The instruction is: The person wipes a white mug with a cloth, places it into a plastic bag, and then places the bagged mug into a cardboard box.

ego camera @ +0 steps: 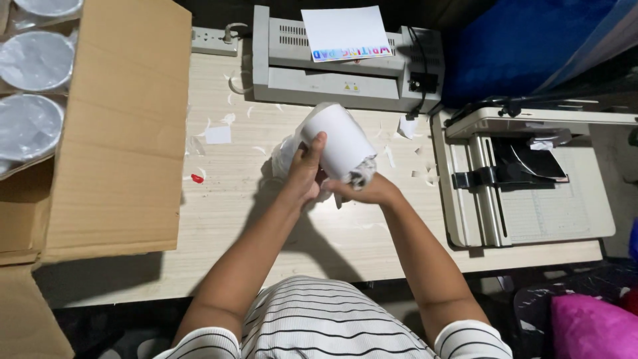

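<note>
A white cylindrical cup (339, 141) in a clear plastic wrap is held tilted above the pale wooden table (226, 219). My left hand (304, 169) grips its side, thumb up along the white wall. My right hand (362, 189) holds the lower end, where the wrap bunches. Loose wrap hangs behind the cup on the left.
An open cardboard box (119, 126) with several wrapped white cups stands at the left. A grey laminator (345, 66) with a white sheet sits at the back, a power strip (212, 41) beside it. A paper trimmer (525, 179) lies right. Paper scraps and a small red bit (197, 178) dot the table.
</note>
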